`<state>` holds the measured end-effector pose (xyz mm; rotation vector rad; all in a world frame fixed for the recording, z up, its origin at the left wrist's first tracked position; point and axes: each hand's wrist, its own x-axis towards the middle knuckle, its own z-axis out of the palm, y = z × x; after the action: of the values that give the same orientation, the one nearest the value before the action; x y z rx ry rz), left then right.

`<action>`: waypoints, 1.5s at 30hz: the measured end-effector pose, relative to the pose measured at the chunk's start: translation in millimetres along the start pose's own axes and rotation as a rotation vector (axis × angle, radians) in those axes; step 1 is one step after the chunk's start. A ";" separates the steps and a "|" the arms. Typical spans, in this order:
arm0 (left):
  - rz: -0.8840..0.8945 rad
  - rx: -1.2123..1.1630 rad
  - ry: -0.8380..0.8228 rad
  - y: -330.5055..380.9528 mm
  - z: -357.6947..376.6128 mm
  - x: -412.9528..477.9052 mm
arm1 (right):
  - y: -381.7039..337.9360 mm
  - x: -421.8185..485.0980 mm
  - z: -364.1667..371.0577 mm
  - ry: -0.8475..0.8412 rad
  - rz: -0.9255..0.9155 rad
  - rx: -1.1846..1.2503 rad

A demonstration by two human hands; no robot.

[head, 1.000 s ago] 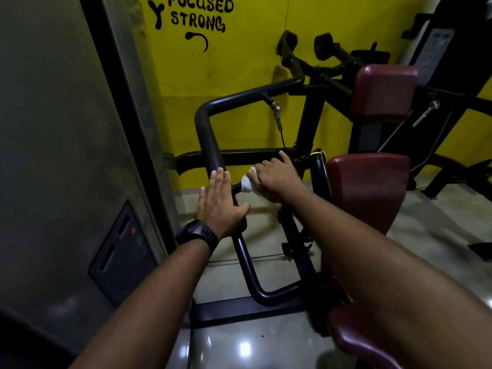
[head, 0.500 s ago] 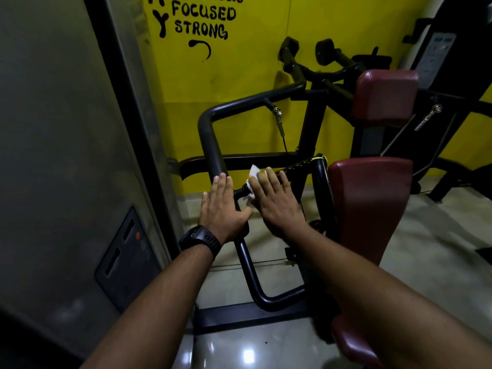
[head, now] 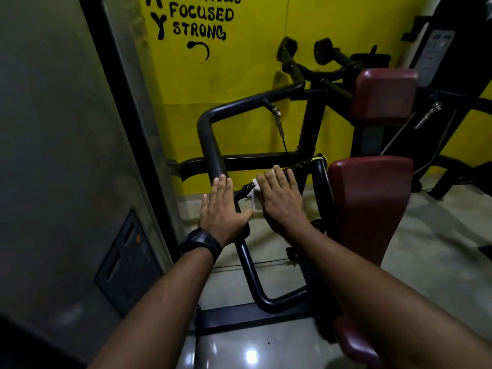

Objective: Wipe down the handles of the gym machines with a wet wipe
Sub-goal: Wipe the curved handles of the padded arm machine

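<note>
A black gym machine has a short ribbed handle (head: 302, 166) running from its curved black bar (head: 210, 145) toward the dark red back pad. My right hand (head: 279, 201) lies flat over this handle with straight fingers, pressing a white wet wipe (head: 254, 194) onto it; the wipe shows at the hand's left edge. My left hand (head: 222, 209), a black watch on its wrist, rests flat on the curved bar just left of the handle, fingers straight, thumb under the bar.
A grey metal cabinet (head: 66, 155) stands close on the left. Dark red pads (head: 372, 198) and a seat (head: 354, 339) sit to the right. A yellow wall (head: 239, 83) with black lettering is behind. Further black handles (head: 287, 49) rise at the back. Glossy floor (head: 239, 350) lies below.
My right hand has uncurled from gripping the handle with the wipe and now lies flat over it, slid slightly right. The left hand stays on the bar.
</note>
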<state>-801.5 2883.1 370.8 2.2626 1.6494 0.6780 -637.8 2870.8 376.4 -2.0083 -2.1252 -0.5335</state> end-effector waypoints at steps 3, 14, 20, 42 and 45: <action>-0.002 0.009 0.003 -0.8 -0.4 1.2 | 4.5 11.1 -10.7 0.028 0.002 0.029; 0.000 0.022 -0.008 1.1 -1.4 0.3 | 17.1 24.7 -20.0 0.006 0.032 0.032; -0.001 0.009 0.003 1.2 -0.8 -1.7 | 5.6 9.3 -4.8 0.041 0.052 0.019; -0.001 0.012 -0.002 0.7 -0.5 0.7 | 5.9 2.7 -2.8 0.031 0.233 0.022; 0.001 0.003 0.003 -0.3 0.7 -0.2 | 2.1 -6.2 -3.2 0.053 0.226 0.052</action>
<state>-801.5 2883.0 370.0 2.2659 1.6519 0.6806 -635.6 2863.9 377.4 -2.1436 -1.8305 -0.4838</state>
